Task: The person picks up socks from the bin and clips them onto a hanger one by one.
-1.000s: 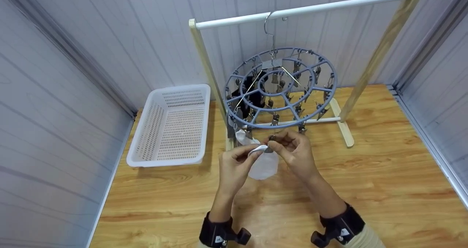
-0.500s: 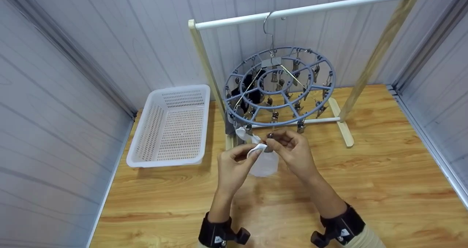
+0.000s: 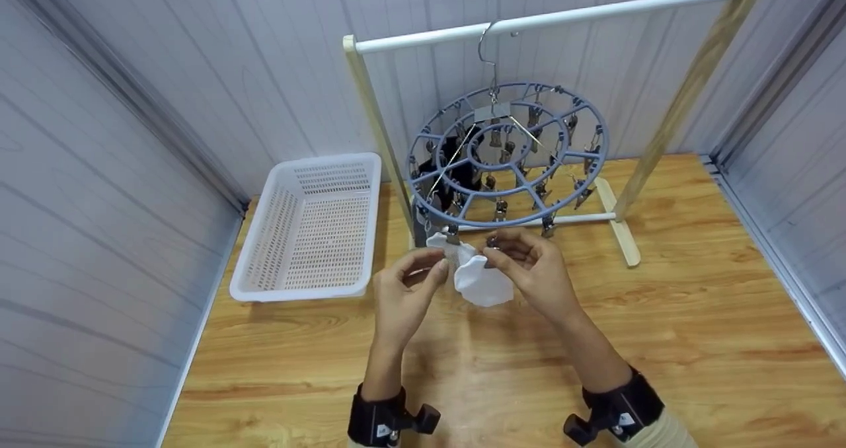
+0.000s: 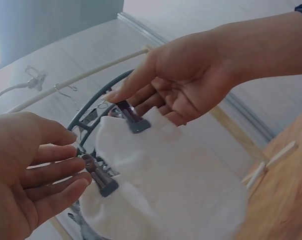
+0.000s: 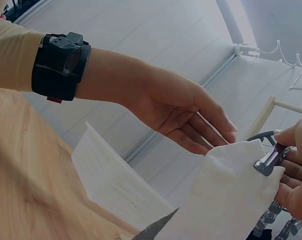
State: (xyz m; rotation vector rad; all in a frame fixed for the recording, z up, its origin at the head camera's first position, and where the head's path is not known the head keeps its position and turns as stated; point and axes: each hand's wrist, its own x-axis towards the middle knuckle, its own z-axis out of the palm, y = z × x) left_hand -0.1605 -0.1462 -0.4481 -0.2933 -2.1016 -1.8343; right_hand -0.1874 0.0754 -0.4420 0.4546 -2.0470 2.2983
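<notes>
A white sock (image 3: 479, 283) hangs below the front of a round blue clip hanger (image 3: 505, 223). My right hand (image 3: 538, 276) pinches a metal clip (image 4: 135, 119) between thumb and fingers; the clip's jaws bite the sock's top edge. Just left of the sock is my left hand (image 3: 403, 296), its fingers loosely bent and apart from the fabric in the head view. A second clip (image 4: 102, 181) grips white cloth near the left fingertips in the left wrist view. I cannot tell whether both clips hold one sock or two.
The hanger hooks over the white bar (image 3: 581, 16) of a wooden-legged rack. Several clips dangle from its rings, with dark cloth (image 3: 456, 164) at the rear left. A white perforated basket (image 3: 238, 289) stands left of the rack on the wooden surface (image 3: 277, 369).
My left hand has let go of the sock's edge and drawn away to the left. The sock now hangs from the clip in my right hand, which has barely moved.
</notes>
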